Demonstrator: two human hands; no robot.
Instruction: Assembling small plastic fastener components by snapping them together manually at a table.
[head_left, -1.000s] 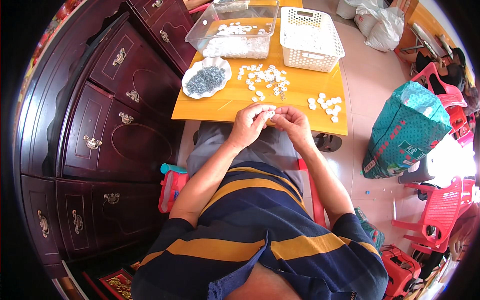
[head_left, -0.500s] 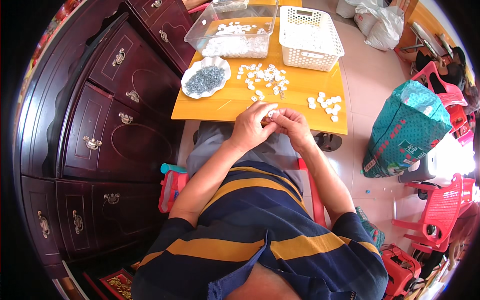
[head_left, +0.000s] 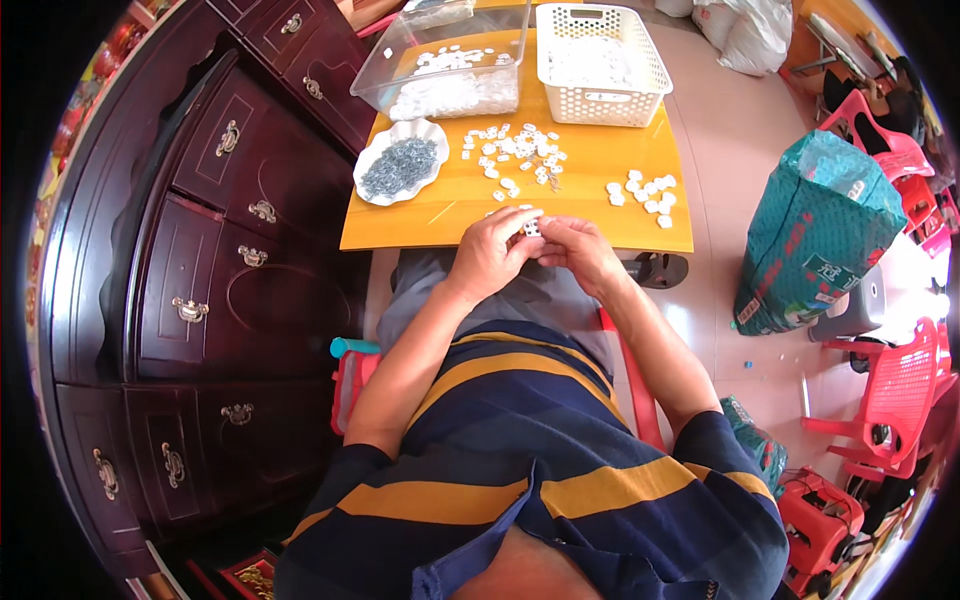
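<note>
Head view: left hand (head_left: 490, 255) and right hand (head_left: 583, 252) pinch a white clip (head_left: 532, 228) between closed fingertips. Probably light, stiff, slippery: grip its edges. Loose clips (head_left: 515, 155) lie at twelve o'clock.

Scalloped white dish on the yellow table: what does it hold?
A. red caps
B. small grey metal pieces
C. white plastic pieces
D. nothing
B: the scalloped white dish, left of the scattered white plastic pieces on the yellow table, is heaped with small grey metal pieces.
</note>
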